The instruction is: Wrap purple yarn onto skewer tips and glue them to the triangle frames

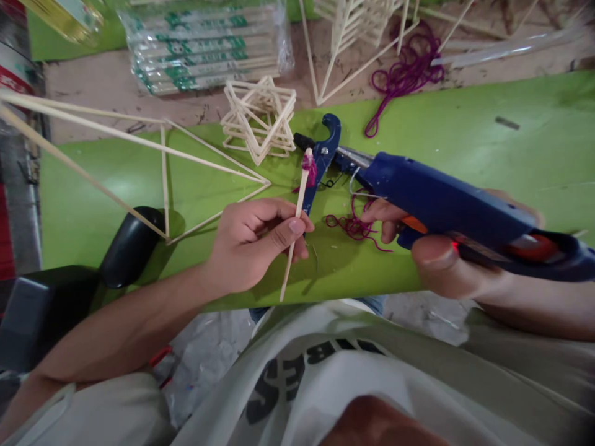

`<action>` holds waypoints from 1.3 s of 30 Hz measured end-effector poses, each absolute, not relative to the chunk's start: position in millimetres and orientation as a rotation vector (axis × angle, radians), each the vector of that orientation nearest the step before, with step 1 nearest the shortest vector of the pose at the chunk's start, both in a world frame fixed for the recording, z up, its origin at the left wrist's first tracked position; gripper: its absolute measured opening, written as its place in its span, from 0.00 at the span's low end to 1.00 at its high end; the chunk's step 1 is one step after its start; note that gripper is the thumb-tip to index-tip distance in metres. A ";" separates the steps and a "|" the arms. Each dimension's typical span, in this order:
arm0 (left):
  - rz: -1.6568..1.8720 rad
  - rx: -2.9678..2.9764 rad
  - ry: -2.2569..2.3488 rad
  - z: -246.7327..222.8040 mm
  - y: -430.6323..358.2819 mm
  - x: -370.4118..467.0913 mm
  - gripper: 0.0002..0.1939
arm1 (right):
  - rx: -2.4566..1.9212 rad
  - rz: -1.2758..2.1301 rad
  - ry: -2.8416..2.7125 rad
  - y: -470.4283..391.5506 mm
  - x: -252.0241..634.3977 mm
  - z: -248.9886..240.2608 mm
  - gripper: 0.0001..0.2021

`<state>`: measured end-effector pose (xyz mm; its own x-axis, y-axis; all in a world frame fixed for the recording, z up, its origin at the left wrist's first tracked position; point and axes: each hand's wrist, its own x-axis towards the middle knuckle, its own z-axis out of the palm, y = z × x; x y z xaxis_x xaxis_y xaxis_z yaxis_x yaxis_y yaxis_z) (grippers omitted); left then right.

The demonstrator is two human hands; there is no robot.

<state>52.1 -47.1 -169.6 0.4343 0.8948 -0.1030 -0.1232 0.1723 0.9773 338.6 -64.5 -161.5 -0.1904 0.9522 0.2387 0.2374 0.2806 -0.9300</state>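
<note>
Left hand (253,241), frame centre, pinches thin pale wooden stick (294,230) between thumb and fingers; stick upright, tilted slightly, tip wrapped in magenta yarn (308,165). Right hand (437,251), right of frame, grips blue plastic glue gun (446,201), metal nozzle near wrapped tip. Loose yarn tangle (353,226) on smooth green sheet (488,142). Stacked stick squares (258,118) upper centre.
</note>
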 end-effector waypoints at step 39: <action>0.877 1.328 0.914 -180.7 -52.1 45.4 0.06 | -0.924 1.013 -1.688 -57.6 335.9 -161.2 0.15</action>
